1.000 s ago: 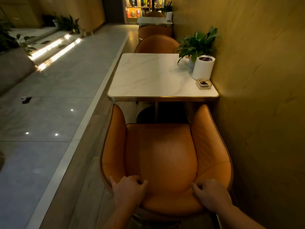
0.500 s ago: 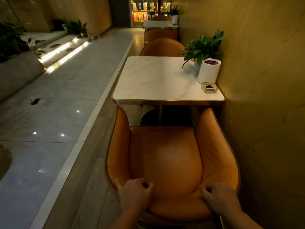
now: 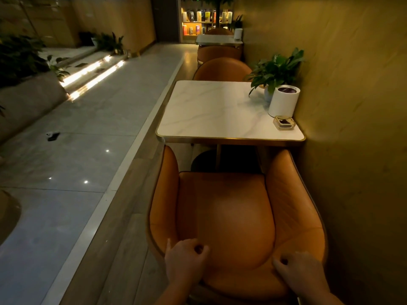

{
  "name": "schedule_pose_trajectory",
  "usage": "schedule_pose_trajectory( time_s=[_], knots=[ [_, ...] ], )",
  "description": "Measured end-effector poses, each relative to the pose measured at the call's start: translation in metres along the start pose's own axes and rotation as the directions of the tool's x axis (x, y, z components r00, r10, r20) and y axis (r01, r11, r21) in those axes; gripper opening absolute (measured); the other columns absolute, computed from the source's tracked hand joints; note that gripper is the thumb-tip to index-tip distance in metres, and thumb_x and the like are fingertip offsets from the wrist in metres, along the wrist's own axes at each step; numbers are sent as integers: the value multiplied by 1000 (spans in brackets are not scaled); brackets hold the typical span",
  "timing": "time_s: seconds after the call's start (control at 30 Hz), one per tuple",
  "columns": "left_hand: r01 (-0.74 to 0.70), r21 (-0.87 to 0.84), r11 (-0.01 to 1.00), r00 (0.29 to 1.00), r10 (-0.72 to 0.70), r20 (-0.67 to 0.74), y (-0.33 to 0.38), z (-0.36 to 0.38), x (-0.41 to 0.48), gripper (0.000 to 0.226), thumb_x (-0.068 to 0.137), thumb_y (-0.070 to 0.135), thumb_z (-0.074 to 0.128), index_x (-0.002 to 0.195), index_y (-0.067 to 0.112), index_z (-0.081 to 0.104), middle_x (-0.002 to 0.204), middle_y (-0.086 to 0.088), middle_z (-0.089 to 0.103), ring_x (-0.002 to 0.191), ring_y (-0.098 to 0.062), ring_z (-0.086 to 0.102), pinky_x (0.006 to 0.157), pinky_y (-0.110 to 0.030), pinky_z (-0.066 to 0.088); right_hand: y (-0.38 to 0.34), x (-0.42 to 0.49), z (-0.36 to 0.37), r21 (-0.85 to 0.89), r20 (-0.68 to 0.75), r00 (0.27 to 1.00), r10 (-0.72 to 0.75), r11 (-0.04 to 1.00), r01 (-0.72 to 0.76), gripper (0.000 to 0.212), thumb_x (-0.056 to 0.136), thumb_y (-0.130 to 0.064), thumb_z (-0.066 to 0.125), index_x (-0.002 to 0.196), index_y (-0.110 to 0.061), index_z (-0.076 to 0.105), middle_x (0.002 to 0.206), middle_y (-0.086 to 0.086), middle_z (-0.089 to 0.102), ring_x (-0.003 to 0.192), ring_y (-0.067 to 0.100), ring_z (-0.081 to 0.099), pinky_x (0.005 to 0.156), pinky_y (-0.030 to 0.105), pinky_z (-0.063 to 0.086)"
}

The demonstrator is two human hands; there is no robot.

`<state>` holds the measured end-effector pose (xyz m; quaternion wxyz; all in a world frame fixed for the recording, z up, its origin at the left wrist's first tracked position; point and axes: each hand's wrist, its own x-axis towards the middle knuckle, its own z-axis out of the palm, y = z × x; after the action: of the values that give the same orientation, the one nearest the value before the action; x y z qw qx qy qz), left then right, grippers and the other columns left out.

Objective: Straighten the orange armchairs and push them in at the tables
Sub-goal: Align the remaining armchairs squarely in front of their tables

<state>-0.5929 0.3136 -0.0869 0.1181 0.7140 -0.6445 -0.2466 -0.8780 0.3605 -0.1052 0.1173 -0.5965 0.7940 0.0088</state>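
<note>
An orange armchair [image 3: 229,208] faces a white marble table [image 3: 215,113] with a gold rim, its arm tips just at the table's near edge. My left hand [image 3: 185,260] grips the top of the chair's backrest on the left side. My right hand [image 3: 297,271] grips the same backrest edge on the right. Across the table stands a second orange armchair [image 3: 220,69], pushed in. Farther back a third orange armchair [image 3: 218,52] sits at another table [image 3: 218,39].
A potted plant [image 3: 275,69], a white cylinder [image 3: 283,101] and a small glass ashtray [image 3: 284,123] stand on the table by the yellow wall [image 3: 352,128] on the right. A lower tiled floor [image 3: 66,150] with a step edge runs along the left.
The chair has slid forward toward the table with both hands gripping its backrest; its arm tips now reach the table's edge. The view has tilted up.
</note>
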Motion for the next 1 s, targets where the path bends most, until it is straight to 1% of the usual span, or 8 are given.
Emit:
schedule_pose_trajectory(
  time_s=[0.1,0.23,0.43,0.63,0.77,0.83,0.9,1.0],
  knots=[
    [-8,-3,1000,1000,8,-1,-2,2,5,36,91,54,45,85,30,71,76,12,65,75,3,56,123,-40,13,1,3,1,-18,-9,1000,26,1000,-26,54,89,-69,40,62,-26,61,63,-4,57,61,2,54,57,19,41],
    [-46,-5,999,999,46,-8,-6,0,12,36,90,55,44,86,31,71,76,13,65,78,1,58,123,-40,14,-7,3,3,-35,-16,999,52,998,-53,51,88,-68,41,65,-29,63,65,-9,56,66,3,54,66,24,50],
    [-65,54,996,998,64,21,-10,10,19,35,86,58,43,84,34,69,76,16,63,78,2,55,120,-42,21,-7,0,0,-34,-33,999,35,999,-36,49,90,-65,41,64,-28,60,63,-8,52,62,4,50,55,24,43],
    [-63,83,995,998,60,37,-7,11,19,39,84,61,41,99,38,69,96,20,64,98,-3,55,119,-43,22,-10,-2,-1,20,-20,997,77,997,-76,45,92,-62,44,67,-29,62,63,-8,58,59,4,55,59,23,50],
    [-71,43,997,997,72,-28,-8,12,22,34,87,57,45,103,38,68,99,22,62,98,0,52,119,-41,23,-12,4,-2,55,-14,998,66,996,-65,45,93,-61,45,66,-30,61,61,-8,58,55,4,55,51,20,40],
    [-78,55,995,997,79,-18,-7,9,24,32,89,55,47,103,36,69,96,21,61,94,-1,51,118,-43,26,-12,7,-4,76,21,999,47,996,-49,46,93,-60,44,66,-28,61,63,-8,58,57,5,56,53,23,44],
    [-86,70,994,996,86,-1,-5,6,24,34,90,54,47,109,35,69,102,18,64,99,-4,54,119,-43,24,-13,6,-5,108,-4,999,47,993,-46,47,94,-59,44,64,-26,61,64,-6,59,58,7,56,57,28,51],
    [-89,67,994,996,87,30,-5,6,24,37,91,54,46,113,35,69,109,15,66,109,-8,56,120,-43,19,-14,4,-6,145,-40,997,60,988,-54,44,95,-55,46,64,-28,60,62,-7,58,57,7,55,55,26,48]
  ],
)
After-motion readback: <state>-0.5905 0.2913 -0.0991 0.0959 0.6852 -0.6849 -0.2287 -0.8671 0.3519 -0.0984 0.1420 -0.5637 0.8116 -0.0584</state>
